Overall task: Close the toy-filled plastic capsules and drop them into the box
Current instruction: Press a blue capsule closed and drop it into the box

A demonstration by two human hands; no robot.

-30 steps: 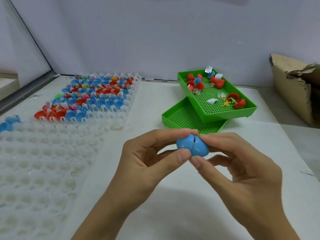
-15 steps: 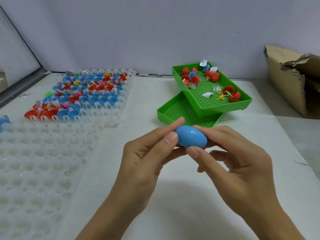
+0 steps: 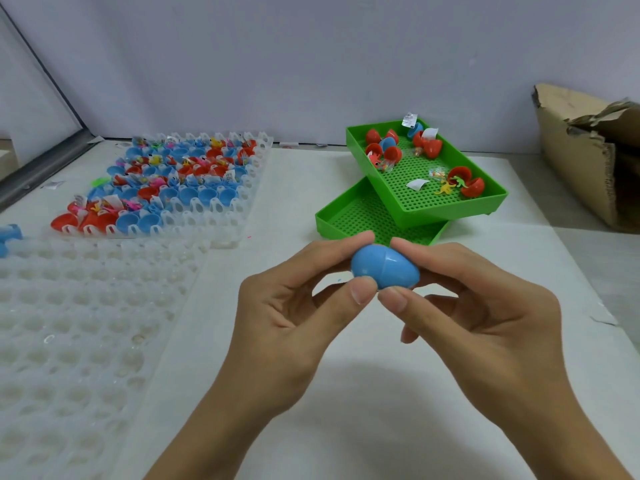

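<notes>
Blue plastic, egg-shaped and with its two halves joined at a visible seam, the capsule (image 3: pixel 385 268) sits in mid-air above the white table (image 3: pixel 311 188), near the middle of the scene. The left hand (image 3: pixel 298 317) pinches its left end between thumb and forefinger; the right hand (image 3: pixel 485 313) pinches its right end the same way, the remaining fingers of both hands loosely curled behind.

Just beyond the hands, two green perforated trays (image 3: pixel 433 199) lie stacked askew, the upper one holding open red and blue capsule halves (image 3: pixel 388 147), small toys and paper slips. At the far left, a clear moulded tray (image 3: pixel 214 209) carries rows of open red and blue capsules with toys in them. Another clear moulded tray (image 3: pixel 86 323) fills the near left. A torn cardboard box (image 3: pixel 585 157) stands at the far right edge of the table.
</notes>
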